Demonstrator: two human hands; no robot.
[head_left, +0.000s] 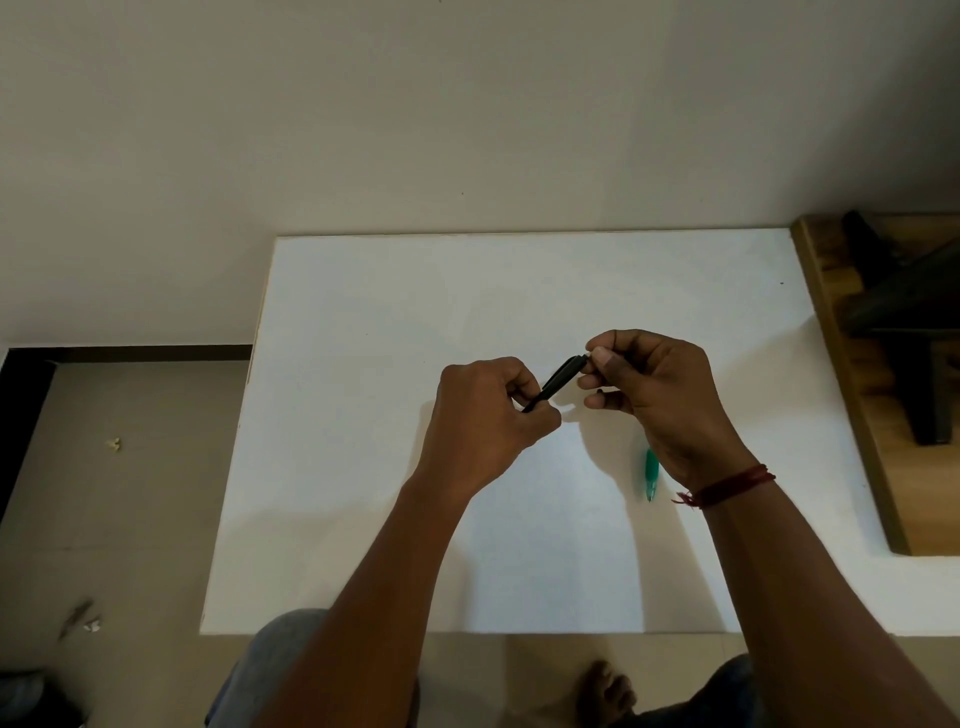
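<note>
A black pen (558, 378) is held slanted above the white table (363, 415), between both hands. My left hand (483, 415) grips its lower end with curled fingers. My right hand (660, 395) pinches its upper end between thumb and forefinger; a small dark piece shows against the lower fingers of that hand. A green pen (651, 474) lies on the table just below my right hand, partly hidden by the wrist, which wears a red thread band (727, 486).
A wooden shelf or bench (883, 364) with dark objects stands to the right of the table. The floor on the left holds small scraps (114, 443). My knees and a bare foot (605, 691) show under the table's near edge.
</note>
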